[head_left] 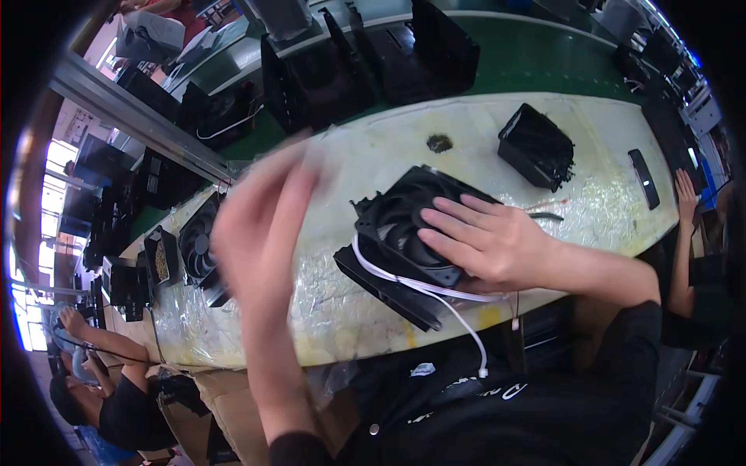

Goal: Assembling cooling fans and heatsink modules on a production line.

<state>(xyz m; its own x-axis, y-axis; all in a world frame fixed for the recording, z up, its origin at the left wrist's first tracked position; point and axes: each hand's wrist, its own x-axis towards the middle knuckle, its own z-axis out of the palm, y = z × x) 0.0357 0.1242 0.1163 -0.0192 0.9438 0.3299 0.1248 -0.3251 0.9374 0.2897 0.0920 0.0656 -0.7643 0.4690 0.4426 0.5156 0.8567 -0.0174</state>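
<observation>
A square black cooling fan lies on the plastic-covered table, on top of a black frame-like part. My right hand rests flat on the fan's right side, its fingers stretched over the blades and rim. A bundle of white cables runs along the fan's near side, and one white lead hangs past the table edge, ending in a small plug. To the left of the fan, my left hand is raised above the table and smeared by motion. Whether it holds anything cannot be made out.
A black bin holding small dark pieces stands beyond my right hand, with a slim black bar farther right. Another fan and a small bin of brass-coloured pieces sit at left. Black housings stand on the green conveyor. Other people work on both sides.
</observation>
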